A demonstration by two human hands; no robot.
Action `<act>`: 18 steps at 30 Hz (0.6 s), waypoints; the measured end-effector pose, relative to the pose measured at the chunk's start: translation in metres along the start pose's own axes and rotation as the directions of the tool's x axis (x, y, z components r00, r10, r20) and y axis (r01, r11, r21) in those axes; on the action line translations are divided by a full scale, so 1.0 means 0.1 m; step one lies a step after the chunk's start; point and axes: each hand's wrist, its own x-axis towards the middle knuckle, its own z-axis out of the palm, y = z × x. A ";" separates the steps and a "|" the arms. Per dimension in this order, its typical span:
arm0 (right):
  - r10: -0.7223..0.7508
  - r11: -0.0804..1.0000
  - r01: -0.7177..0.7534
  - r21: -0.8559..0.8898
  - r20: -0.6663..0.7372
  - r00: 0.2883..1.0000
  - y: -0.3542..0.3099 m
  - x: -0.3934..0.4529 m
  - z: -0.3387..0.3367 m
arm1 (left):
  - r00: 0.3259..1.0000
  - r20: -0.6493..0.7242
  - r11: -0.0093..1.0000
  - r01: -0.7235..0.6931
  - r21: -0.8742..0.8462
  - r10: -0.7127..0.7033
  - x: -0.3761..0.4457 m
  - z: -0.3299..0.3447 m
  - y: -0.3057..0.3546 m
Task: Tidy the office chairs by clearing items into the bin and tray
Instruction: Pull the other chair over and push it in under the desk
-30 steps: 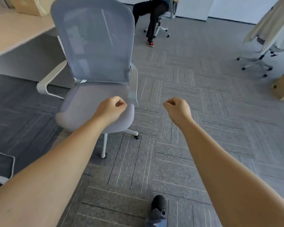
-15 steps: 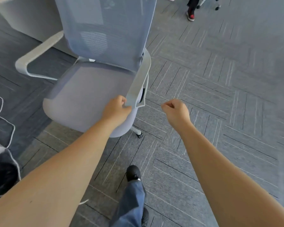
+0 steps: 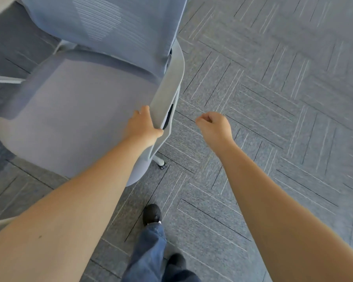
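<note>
A grey-blue office chair point(image 3: 73, 110) with a mesh back fills the upper left; its seat is bare. My left hand point(image 3: 144, 125) grips the front end of the chair's right armrest point(image 3: 167, 90), thumb under it and fingers over the inner side. My right hand point(image 3: 215, 124) hovers in a loose fist over the carpet, a short way right of the armrest, holding nothing. No bin or tray is in view.
Grey patterned carpet point(image 3: 273, 98) spreads to the right and below. My feet in black shoes point(image 3: 152, 214) and blue trousers stand just in front of the chair. A chair caster point(image 3: 161, 164) sticks out under the seat. A desk edge shows at the top left corner.
I have stepped closer to the chair and look further down. My left hand went from a fist in the air to gripping the armrest. My right hand stays in a fist.
</note>
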 end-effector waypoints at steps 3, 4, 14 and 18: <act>-0.019 1.000 0.018 0.010 0.030 0.999 -0.05 0.10 0.00 | 0.999 0.045 1.000 0.003 0.005 -0.003 0.02 -0.02 -0.05; -0.028 0.999 0.028 0.016 0.039 0.999 -0.08 0.11 0.00 | 0.999 0.054 1.000 0.001 0.014 -0.002 0.00 -0.03 -0.08; -0.188 0.982 0.188 0.018 0.166 0.968 -0.24 -0.03 -0.18 | 0.987 -0.026 0.916 0.155 0.370 -0.157 -0.49 -0.15 -0.46; -0.278 0.958 0.286 0.000 0.234 0.932 -0.20 -0.20 -0.46 | 0.937 -0.197 0.849 0.345 0.399 -0.288 -0.84 -0.10 -0.39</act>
